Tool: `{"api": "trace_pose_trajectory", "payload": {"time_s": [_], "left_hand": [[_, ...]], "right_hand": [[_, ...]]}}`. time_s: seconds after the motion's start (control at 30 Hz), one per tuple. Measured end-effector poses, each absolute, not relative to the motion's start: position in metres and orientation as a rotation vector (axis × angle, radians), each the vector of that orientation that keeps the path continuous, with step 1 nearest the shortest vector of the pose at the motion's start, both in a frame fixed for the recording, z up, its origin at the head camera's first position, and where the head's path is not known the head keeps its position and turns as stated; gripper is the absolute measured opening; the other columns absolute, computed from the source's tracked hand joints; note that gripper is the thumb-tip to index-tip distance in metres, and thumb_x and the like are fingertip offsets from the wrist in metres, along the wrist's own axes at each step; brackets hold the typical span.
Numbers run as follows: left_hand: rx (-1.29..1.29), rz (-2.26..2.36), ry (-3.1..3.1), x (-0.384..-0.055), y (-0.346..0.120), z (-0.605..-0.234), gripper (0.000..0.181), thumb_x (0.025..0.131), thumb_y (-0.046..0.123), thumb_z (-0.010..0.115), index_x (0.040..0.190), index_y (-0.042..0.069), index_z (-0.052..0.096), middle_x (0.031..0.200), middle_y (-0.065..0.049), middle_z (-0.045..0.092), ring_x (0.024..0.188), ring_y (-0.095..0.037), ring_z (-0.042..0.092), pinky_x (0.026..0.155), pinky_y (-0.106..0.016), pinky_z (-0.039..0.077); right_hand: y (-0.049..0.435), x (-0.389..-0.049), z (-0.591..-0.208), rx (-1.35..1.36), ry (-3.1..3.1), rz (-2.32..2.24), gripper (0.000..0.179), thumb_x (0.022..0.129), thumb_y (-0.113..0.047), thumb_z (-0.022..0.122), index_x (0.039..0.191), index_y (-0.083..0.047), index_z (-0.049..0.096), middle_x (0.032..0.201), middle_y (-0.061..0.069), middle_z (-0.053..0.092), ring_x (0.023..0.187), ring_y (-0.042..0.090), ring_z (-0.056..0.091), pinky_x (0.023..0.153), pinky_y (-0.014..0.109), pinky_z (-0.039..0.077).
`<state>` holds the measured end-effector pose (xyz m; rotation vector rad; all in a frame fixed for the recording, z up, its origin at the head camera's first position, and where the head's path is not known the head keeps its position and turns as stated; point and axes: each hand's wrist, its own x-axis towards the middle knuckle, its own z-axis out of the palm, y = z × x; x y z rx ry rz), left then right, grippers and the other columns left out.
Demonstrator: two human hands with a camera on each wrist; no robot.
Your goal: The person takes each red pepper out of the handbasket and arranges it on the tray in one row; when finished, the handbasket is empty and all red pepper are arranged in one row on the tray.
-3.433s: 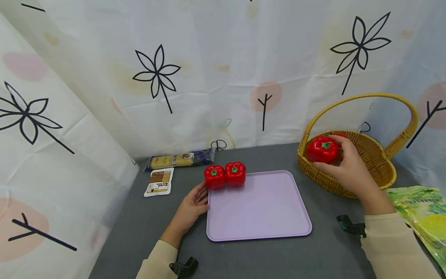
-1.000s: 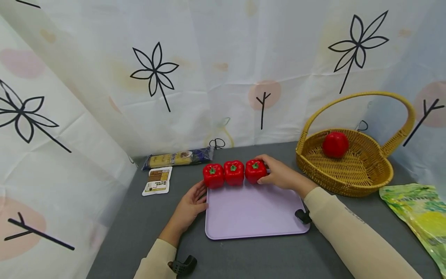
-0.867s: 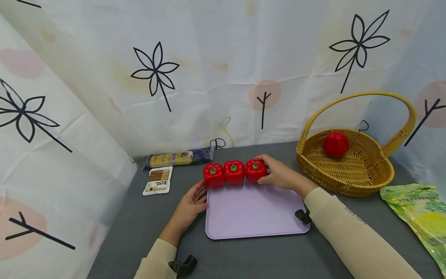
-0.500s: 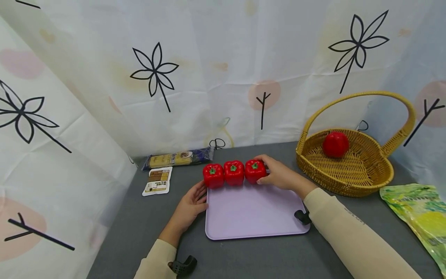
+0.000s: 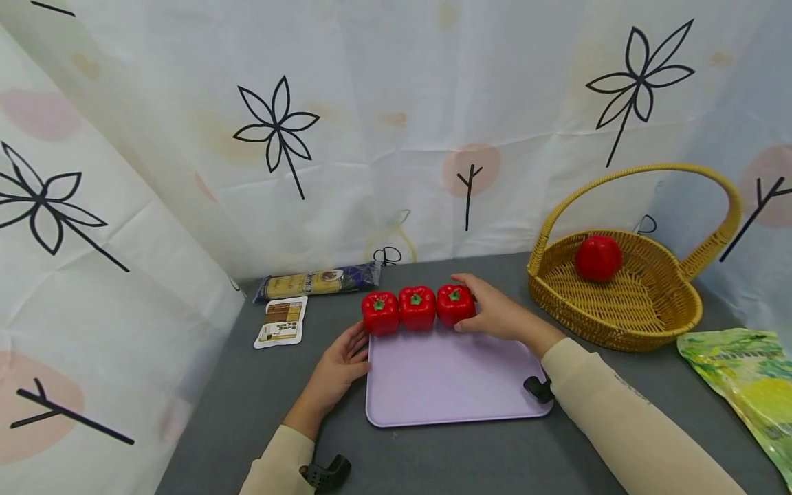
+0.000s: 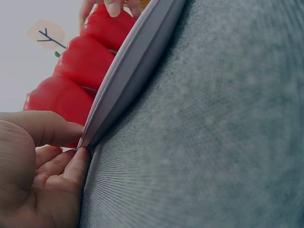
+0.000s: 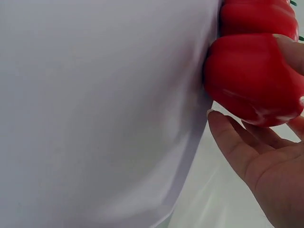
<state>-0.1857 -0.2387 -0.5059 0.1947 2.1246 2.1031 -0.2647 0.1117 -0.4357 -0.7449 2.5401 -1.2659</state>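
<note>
Three red bell peppers stand in a row along the far edge of a lilac tray (image 5: 458, 385): left pepper (image 5: 380, 314), middle pepper (image 5: 417, 309), right pepper (image 5: 456, 306). My left hand (image 5: 334, 364) holds the tray's left edge near the far corner. In the left wrist view, its thumb and fingers meet at the rim (image 6: 111, 90). Around the right pepper, my right hand (image 5: 498, 313) is spread, thumb on the near side and fingers behind. The right wrist view shows these fingers (image 7: 232, 142) fairly straight, with space between palm and pepper (image 7: 251, 78).
A wicker basket (image 5: 619, 330) with a tall handle stands at the back right, one red pepper (image 5: 598, 258) inside. A green-yellow packet (image 5: 742, 371) lies at the right. Back left are a long blue-yellow packet (image 5: 318, 282) and a small white-brown pouch (image 5: 281, 323).
My right hand has carried a pepper from the basket to the right end of the row. Since half a second ago its thumb and fingers have spread slightly. My left hand stays put.
</note>
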Motion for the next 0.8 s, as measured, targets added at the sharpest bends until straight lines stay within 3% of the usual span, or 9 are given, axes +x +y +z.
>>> {"api": "trace_pose_trajectory", "payload": {"time_s": [0.23, 0.4, 0.53, 0.8], "left_hand": [[0.199, 2.11, 2.114, -0.186, -0.239, -0.507, 0.083, 0.092, -0.023, 0.062, 0.167, -0.007, 0.03, 0.172, -0.025, 0.033, 0.157, -0.039, 0.034, 0.118, -0.04, 0.042], [0.2, 2.114, 2.111, -0.186, -0.239, -0.507, 0.084, 0.092, -0.023, 0.062, 0.167, -0.006, 0.03, 0.172, -0.024, 0.033, 0.157, -0.037, 0.035, 0.117, -0.039, 0.042], [0.199, 2.115, 2.109, -0.187, -0.239, -0.507, 0.084, 0.092, -0.023, 0.062, 0.167, -0.006, 0.03, 0.172, -0.024, 0.033, 0.157, -0.037, 0.034, 0.118, -0.039, 0.042], [0.185, 2.111, 2.115, -0.187, -0.239, -0.508, 0.084, 0.092, -0.024, 0.063, 0.167, -0.006, 0.03, 0.172, -0.023, 0.033, 0.157, -0.037, 0.035, 0.117, -0.039, 0.043]], "right_hand": [[0.121, -0.262, -0.425, -0.74, 2.539, -1.331, 0.087, 0.098, -0.025, 0.084, 0.166, -0.003, 0.035, 0.16, 0.026, 0.043, 0.142, 0.047, 0.049, 0.111, 0.062, 0.051], [0.132, -0.258, -0.413, -0.74, 2.584, -1.381, 0.081, 0.102, -0.034, 0.079, 0.166, -0.006, 0.038, 0.16, 0.023, 0.044, 0.143, 0.05, 0.048, 0.11, 0.066, 0.05], [0.142, -0.256, -0.406, -0.757, 2.596, -1.47, 0.073, 0.106, -0.032, 0.074, 0.164, -0.004, 0.04, 0.157, 0.024, 0.047, 0.142, 0.05, 0.05, 0.111, 0.07, 0.047], [0.163, -0.249, -0.395, -0.771, 2.649, -1.604, 0.062, 0.11, -0.026, 0.067, 0.163, -0.006, 0.043, 0.153, 0.023, 0.054, 0.138, 0.048, 0.054, 0.105, 0.069, 0.052]]}}
